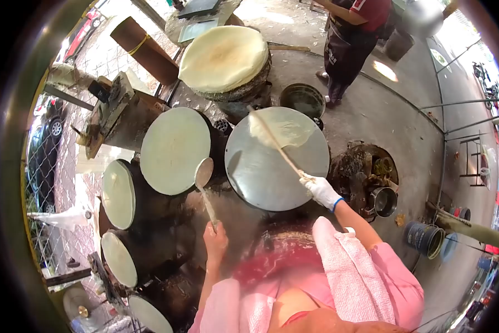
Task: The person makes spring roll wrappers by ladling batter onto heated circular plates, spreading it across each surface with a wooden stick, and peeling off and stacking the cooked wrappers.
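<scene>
In the head view my left hand [215, 237], bare, is wrapped round the handle of a ladle [204, 173]. The ladle's bowl is near the right edge of a round griddle covered with pale batter [174, 151]. My right hand [320, 191], in a white glove, grips a long wooden stick [277, 145]. The stick slants up and left over a grey round griddle [271, 177]. Its far end lies by a thin patch of pale batter [285, 129] on the griddle's upper part. The rest of that griddle's surface shows bare metal.
A stack of round flatbreads [223, 58] stands at the back. Smaller batter-covered griddles [119, 194] line the left. A dark bucket [303, 101] is behind the grey griddle; a metal pot [383, 201] and a paint bucket [425, 238] are right. Another person [343, 55] stands at the back.
</scene>
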A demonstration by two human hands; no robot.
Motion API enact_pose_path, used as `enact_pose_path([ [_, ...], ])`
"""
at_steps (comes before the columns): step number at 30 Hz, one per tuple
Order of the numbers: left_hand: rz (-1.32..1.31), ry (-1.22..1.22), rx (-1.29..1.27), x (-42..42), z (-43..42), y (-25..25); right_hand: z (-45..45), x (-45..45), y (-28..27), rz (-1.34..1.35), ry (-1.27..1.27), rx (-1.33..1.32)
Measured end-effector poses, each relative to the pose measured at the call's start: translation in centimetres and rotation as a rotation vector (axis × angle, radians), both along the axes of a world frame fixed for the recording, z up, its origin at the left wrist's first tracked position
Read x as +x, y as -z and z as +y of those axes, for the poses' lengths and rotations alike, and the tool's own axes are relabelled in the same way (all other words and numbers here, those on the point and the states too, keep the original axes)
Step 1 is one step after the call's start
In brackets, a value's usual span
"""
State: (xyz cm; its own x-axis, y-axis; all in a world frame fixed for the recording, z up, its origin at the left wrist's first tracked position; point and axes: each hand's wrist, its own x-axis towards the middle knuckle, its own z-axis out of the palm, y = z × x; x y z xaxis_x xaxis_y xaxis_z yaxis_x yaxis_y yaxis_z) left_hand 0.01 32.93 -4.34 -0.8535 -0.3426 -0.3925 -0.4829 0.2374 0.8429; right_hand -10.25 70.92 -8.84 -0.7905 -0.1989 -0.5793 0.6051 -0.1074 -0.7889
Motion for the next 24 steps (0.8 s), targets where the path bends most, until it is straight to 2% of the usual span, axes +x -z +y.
enact_pose_path([
  [3, -0.004, -0.015, -0.023, 0.7, 1.1, 0.1, 2.7, -1.0, -1.7, 0.116, -0.061, 0.164],
  [4, -0.030, -0.042, -0.003, 0.8, 1.7, -0.8, 4.9, -1.8, -1.3, 0.215, -0.100, 0.385],
  [6, 0.016, -0.023, -0.057, 1.2, 2.8, -1.3, 9.1, -4.1, 1.9, 0.333, -0.062, 0.387],
  [7, 0.084, 0.031, -0.136, 1.5, 3.1, -1.3, 9.8, -4.9, 1.3, 0.129, -0.067, 0.329],
  [9, 0.080, 0.008, -0.132, 1.6, 3.7, -1.3, 7.8, -5.2, 2.5, 0.086, -0.185, 0.074],
  [11, -0.074, -0.159, 0.041, 1.8, 4.5, -1.3, 5.4, -4.5, 1.9, -0.052, -0.271, 0.040],
  [12, -0.078, -0.165, 0.041, 1.9, 4.9, -1.5, 5.2, -4.4, 0.2, -0.004, -0.356, 0.157],
  [15, -0.054, -0.126, -0.047, 2.3, 5.4, -1.4, 8.1, -5.6, -0.7, 0.138, -0.372, 0.195],
  [16, -0.052, -0.120, -0.068, 2.4, 5.5, -1.2, 8.7, -7.1, -0.2, 0.215, -0.282, 0.157],
  [17, -0.052, -0.113, -0.088, 2.5, 5.4, -1.1, 10.0, -8.3, -0.1, 0.160, -0.220, 0.254],
  [19, -0.055, -0.116, -0.112, 2.7, 5.9, -1.2, 11.0, -10.9, 2.9, 0.084, -0.317, 0.206],
  [21, -0.067, -0.142, -0.125, 2.8, 6.6, -2.0, 9.4, -9.8, 2.9, 0.199, -0.500, 0.100],
  [24, -0.092, -0.188, -0.127, 3.9, 7.1, -2.1, 8.1, -8.0, 1.7, -0.069, -0.601, 0.199],
])
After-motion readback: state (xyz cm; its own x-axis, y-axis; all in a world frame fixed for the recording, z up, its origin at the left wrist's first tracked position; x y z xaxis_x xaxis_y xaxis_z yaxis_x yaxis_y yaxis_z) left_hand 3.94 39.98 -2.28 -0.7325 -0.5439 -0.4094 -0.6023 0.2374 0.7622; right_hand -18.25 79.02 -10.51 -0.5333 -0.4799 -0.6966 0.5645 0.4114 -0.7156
